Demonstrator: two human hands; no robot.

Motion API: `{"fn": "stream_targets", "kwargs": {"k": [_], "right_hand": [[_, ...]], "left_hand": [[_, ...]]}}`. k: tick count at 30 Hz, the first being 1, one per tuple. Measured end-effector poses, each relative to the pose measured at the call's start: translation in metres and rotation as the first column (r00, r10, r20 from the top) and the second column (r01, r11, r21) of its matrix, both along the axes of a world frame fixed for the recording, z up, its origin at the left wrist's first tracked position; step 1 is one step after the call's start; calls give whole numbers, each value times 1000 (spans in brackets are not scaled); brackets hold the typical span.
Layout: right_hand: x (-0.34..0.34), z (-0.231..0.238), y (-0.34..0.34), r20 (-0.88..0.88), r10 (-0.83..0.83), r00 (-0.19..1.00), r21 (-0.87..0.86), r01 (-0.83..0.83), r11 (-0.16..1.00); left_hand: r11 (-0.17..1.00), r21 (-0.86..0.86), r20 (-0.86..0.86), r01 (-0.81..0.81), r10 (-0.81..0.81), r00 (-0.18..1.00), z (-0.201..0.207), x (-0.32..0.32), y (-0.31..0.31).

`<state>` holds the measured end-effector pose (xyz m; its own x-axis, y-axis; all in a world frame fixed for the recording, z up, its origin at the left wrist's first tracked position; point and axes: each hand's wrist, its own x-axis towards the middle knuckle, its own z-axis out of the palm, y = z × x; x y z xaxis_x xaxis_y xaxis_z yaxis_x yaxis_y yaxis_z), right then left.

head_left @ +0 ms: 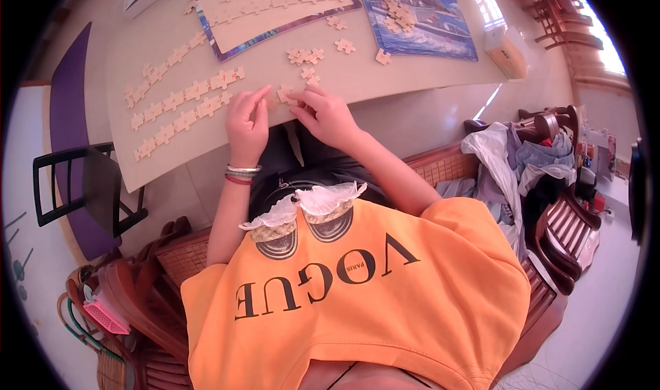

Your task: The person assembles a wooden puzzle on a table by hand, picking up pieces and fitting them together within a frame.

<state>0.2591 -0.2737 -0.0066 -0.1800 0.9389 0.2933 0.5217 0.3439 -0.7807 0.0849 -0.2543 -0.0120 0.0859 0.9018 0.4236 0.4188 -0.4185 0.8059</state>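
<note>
Both hands are at the near edge of the pale table, well inside the view. The left hand, with bracelets at the wrist, is raised with its fingers bent and its index fingertip and thumb tip near one another. The right hand reaches in from the other side, fingers curled and thumb set apart below them, its fingertips at the right edge of a pale tan jigsaw piece. This piece lies between the two hands, close to the table edge; at this scale it cannot be told whether the right fingers pinch it or merely touch it, nor whether the left fingers close on anything. Just beyond it is a loose cluster of pieces, with a single piece to its right. To the left, the lower row of joined pieces and the middle row run slantwise, near one another; the upper row extends toward the puzzle tray (its border blue and purple, further rows lying inside). At the far right a blue picture sheet carries a pile of pieces, and one corner piece lies at its lower left corner. Beside the sheet stands a small carton, near the table's right end.
</note>
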Motion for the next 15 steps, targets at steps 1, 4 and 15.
{"fn": "stream_targets", "kwargs": {"k": [1,4,15], "right_hand": [[1,0,0,0,-3,1000,-1,3,1000],[-1,2,-1,-174,-5,985,-152,-22,988],[54,2,15,-99,-319,943,-307,276,911]], "left_hand": [[1000,-1,0,3,-3,1000,1,3,0],[995,68,-10,72,-72,997,4,12,-2],[938,181,-429,294,-194,882,2,43,37]]}}
